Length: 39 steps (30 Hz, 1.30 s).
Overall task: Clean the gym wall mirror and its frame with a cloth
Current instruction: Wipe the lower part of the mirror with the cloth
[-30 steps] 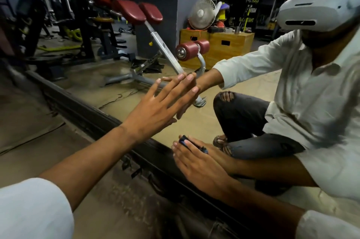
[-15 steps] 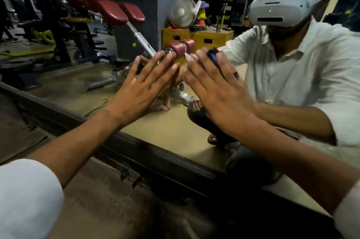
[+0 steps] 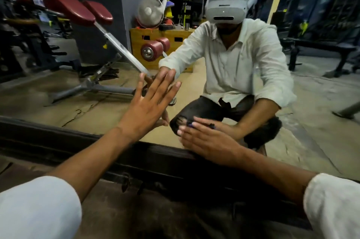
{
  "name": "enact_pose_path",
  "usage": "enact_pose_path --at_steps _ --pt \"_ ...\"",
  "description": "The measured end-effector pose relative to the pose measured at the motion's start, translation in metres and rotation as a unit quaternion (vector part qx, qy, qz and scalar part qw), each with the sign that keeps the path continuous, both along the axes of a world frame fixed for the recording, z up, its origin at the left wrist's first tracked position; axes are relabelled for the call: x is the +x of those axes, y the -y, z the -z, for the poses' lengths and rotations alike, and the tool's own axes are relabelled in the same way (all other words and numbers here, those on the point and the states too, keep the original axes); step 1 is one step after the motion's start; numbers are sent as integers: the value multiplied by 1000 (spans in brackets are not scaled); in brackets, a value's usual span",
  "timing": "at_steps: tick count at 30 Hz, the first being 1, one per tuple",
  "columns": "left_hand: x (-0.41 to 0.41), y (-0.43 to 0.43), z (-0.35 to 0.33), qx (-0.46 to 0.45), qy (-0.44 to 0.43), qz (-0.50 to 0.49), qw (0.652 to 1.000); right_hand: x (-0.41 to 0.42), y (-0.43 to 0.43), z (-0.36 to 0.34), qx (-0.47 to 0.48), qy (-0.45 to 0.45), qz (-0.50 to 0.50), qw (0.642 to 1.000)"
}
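Your left hand: flat on mirror, fingers straight. Your right hand, fingers extended, presses blue cloth against it just above the frame. Reflected wooden box: fan atop.

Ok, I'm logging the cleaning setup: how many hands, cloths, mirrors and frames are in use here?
Hands: 2, left hand and right hand
Cloth: 1, dark blue, under the right hand
Mirror: 1
Frame: 1
Total: 5
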<state>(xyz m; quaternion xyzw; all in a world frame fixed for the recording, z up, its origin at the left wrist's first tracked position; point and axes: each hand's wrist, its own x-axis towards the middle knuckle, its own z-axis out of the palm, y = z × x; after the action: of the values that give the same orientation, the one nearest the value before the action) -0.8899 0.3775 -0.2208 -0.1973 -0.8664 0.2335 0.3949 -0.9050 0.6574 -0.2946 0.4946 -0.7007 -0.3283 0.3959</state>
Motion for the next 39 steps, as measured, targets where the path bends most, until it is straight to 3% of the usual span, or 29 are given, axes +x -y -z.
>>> enact_pose_path --at_steps 4,9,11,17,29,32,36,39 --pt "3 20 -16 -4 -24 36 999 -15 0 -128 -127 -72 14 989" --pt "0 65 -46 59 -31 16 998 -9 44 -214 -319 -17 5 948" --pt "-5 74 -44 59 -27 15 998 -11 64 -200 -306 -10 -7 952" --pt "-12 88 -11 78 -37 29 996 -26 94 -77 -132 -5 -15 991" --pt "-3 95 21 77 2 -20 997 -14 114 43 72 34 8 997" --pt "-1 95 20 76 4 -27 997 -20 107 3 25 31 -4 999" --pt "4 91 22 90 10 -30 995 -24 93 -88 -103 -81 0 991" --pt "6 92 21 84 17 -34 996 -23 99 -125 -196 -57 13 979"
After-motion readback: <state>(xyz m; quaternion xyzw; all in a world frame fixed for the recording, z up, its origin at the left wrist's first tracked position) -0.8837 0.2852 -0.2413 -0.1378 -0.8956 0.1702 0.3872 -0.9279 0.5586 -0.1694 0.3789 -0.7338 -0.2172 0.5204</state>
